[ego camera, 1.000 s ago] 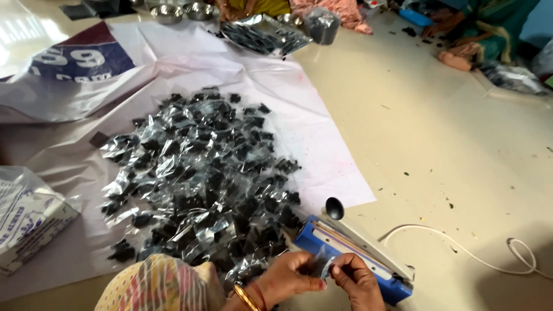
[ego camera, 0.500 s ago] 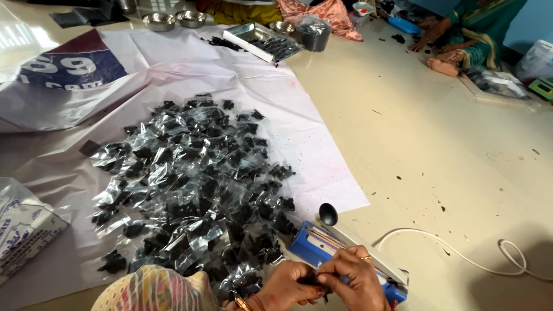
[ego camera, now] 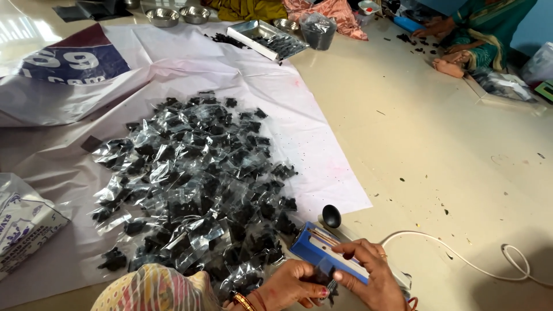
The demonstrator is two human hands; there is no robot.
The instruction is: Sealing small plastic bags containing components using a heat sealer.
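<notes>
At the bottom edge my left hand [ego camera: 291,285] and my right hand [ego camera: 368,276] pinch one small clear packet of dark bits [ego camera: 324,281] between their fingertips. They hold it against the near end of a blue heat sealer [ego camera: 322,249] lying on the floor, and my right fingers rest on the sealer's body. The sealer's black knob [ego camera: 331,216] sticks up at its far end. A big heap of the same filled clear packets [ego camera: 190,184] covers a white plastic sheet [ego camera: 299,109] just left of my hands.
A white cable [ego camera: 461,256] runs right from the sealer across the cream floor. A printed sack [ego camera: 23,224] lies at the left. A metal tray of dark bits [ego camera: 268,37], steel bowls [ego camera: 162,16] and a seated person [ego camera: 472,40] are at the far side.
The view has tilted downward and closer. My hands stay at the sealer's near end, and the packet has come lower between my fingertips.
</notes>
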